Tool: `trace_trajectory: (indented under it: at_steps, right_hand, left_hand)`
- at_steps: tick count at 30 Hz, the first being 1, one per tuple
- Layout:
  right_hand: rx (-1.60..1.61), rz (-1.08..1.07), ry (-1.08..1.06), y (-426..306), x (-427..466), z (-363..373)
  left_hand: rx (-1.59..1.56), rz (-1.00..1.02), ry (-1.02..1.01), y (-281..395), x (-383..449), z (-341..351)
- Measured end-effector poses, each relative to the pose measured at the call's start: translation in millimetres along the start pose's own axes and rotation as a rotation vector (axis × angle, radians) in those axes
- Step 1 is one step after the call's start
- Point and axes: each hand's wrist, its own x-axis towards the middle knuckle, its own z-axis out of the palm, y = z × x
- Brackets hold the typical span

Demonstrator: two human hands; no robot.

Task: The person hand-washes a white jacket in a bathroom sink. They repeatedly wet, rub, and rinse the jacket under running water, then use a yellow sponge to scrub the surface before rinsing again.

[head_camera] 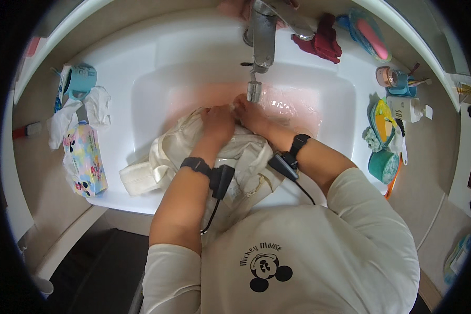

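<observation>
A cream-coloured garment (180,145) lies bunched in the white washbasin (145,98), partly hanging over its front rim. My left hand (219,119) is closed on the cloth near the basin's middle. Close beside it, my right hand (247,112) pinches a bit of the same cloth, just below the faucet's spout end (254,91). The fingertips of both hands nearly meet. Pinkish water (294,104) stands in the basin behind and right of the hands. Both wrists wear black straps with small cabled devices.
At left stand a blue cup (82,80), crumpled tissues (98,106) and a tissue pack (86,161). A dark red cloth (324,43) lies right of the faucet (263,39). Along the right rim are a cup with toothbrushes (402,86), a pump bottle (406,109) and a green tub (382,167).
</observation>
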Motion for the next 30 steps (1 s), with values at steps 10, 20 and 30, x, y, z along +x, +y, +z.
trace_trajectory:
  at_steps: [10,20,30]
  right_hand:
    - [-0.292,-0.230,-0.138,3,-1,-2]
    - [-0.094,-0.280,0.042,4,13,-79]
    - [-0.237,-0.137,0.133,11,-33,-76]
  left_hand:
    - [-0.105,0.150,0.335,2,-8,-3]
    - [-0.073,-0.198,-0.082,17,-3,-65]
    - [0.204,0.099,0.076,8,-29,-29]
